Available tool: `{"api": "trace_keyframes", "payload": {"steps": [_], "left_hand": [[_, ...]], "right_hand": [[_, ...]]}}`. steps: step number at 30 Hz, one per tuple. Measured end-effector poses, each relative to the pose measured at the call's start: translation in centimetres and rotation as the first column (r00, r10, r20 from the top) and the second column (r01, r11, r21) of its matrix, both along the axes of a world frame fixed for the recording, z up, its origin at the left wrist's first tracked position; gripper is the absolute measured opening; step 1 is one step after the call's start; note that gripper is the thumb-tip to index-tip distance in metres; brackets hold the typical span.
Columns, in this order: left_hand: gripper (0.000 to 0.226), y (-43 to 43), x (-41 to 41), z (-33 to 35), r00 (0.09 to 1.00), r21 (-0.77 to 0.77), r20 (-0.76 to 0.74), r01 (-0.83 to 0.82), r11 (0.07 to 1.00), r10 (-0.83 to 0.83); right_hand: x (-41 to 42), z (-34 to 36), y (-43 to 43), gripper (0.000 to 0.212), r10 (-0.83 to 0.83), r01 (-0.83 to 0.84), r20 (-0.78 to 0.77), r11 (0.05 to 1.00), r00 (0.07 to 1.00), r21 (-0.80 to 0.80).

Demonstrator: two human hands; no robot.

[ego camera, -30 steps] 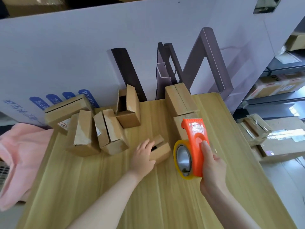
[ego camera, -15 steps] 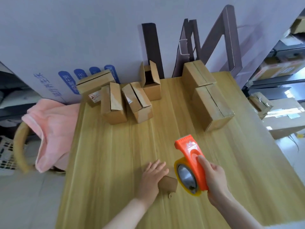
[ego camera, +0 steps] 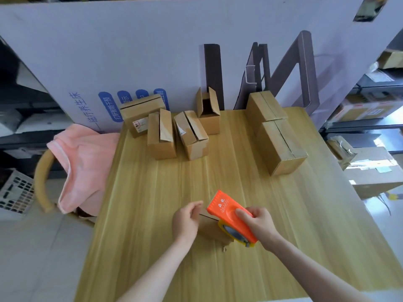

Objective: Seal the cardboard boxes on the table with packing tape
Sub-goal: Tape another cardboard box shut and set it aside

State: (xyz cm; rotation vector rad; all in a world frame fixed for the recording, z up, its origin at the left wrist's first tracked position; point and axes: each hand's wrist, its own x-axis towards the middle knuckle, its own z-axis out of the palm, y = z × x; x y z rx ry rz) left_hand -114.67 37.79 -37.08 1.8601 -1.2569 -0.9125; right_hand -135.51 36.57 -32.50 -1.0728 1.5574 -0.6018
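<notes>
The small brown cardboard box [ego camera: 210, 231] lies on the light wooden table [ego camera: 141, 203], with the orange plastic tape dispenser [ego camera: 231, 216] over its right side. Four brown cardboard boxes [ego camera: 161, 136] stand behind it to the left, and two longer cardboard boxes [ego camera: 281, 147] behind it to the right.

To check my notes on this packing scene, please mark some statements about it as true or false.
1. The right hand grips an orange tape dispenser. True.
2. The pink cloth lies on the table. False: it hangs over a chair beside the table.
3. The open box at the back stands upright. True.
4. The left hand holds a large box. False: it holds the small box beside the tape dispenser.
</notes>
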Motion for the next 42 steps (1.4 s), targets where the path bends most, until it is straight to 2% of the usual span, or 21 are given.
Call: {"api": "trace_keyframes", "payload": {"steps": [1,3,4,6,12,14,18,25,28,30,33,35,38,42], "left_hand": [[0.024,-0.4,0.0,0.8,0.979,0.129,-0.177,-0.079,0.988,0.102],[0.049,-1.6,0.1,2.2,0.85,0.434,-0.464,-0.028,0.9,0.25],[0.059,-2.1,0.3,2.9,0.786,0.51,-0.55,0.048,0.859,0.283],[0.063,-3.0,0.6,3.9,0.731,0.539,-0.622,0.14,0.831,0.281],[0.02,-3.9,0.8,5.7,0.811,0.487,-0.56,0.156,0.86,0.171],[0.015,-3.9,0.8,5.7,0.825,0.487,-0.543,0.159,0.859,0.156],[0.018,-3.8,0.8,5.8,0.827,0.5,-0.541,0.17,0.849,0.153],[0.011,-3.9,0.2,5.7,0.802,0.517,-0.553,0.117,0.848,0.226],[0.028,-4.2,0.3,5.6,0.796,0.545,-0.545,0.098,0.832,0.264],[0.03,-4.4,0.5,5.8,0.814,0.555,-0.525,0.107,0.825,0.248],[0.013,-4.5,0.4,5.9,0.87,0.55,-0.454,0.105,0.829,0.191],[0.007,-4.6,0.2,5.7,0.908,0.534,-0.374,0.046,0.844,0.187],[0.022,-5.0,-0.2,5.3,0.95,0.485,-0.235,-0.07,0.872,0.207],[0.03,-5.3,0.0,4.9,0.951,0.448,-0.171,-0.158,0.88,0.258]], "right_hand": [[-0.1,-0.1,0.1,0.033,0.005,-0.005,-0.002,1.0,1.0,-0.003],[-0.2,-0.4,0.2,0.032,0.005,-0.005,0.009,1.0,1.0,0.003],[-0.3,-0.5,0.2,0.031,0.007,-0.007,0.011,1.0,1.0,0.004],[-0.4,-0.7,0.1,0.029,0.018,-0.018,0.01,1.0,1.0,0.005],[-0.6,-1.1,0.0,0.03,0.056,-0.057,-0.016,0.998,0.998,-0.03],[-0.6,-1.2,0.0,0.031,0.061,-0.061,-0.011,0.998,0.998,-0.034],[-0.6,-1.4,0.0,0.031,0.073,-0.074,-0.008,0.996,0.997,-0.043],[-0.8,-1.6,-0.2,0.032,0.088,-0.088,0.02,0.996,0.996,-0.028],[-0.8,-1.6,-0.2,0.033,0.089,-0.089,0.024,0.996,0.996,-0.024],[-0.8,-1.5,-0.2,0.034,0.091,-0.091,0.021,0.996,0.996,-0.02],[-0.6,-1.2,-0.2,0.034,0.091,-0.091,0.016,0.996,0.996,-0.017],[-0.4,-1.0,-0.1,0.034,0.088,-0.087,0.022,0.996,0.996,-0.009],[0.2,-0.3,-0.2,0.035,0.099,-0.099,0.017,0.995,0.995,0.003],[1.4,0.6,-0.9,0.038,0.133,-0.135,-0.075,0.99,0.988,-0.029]]}}
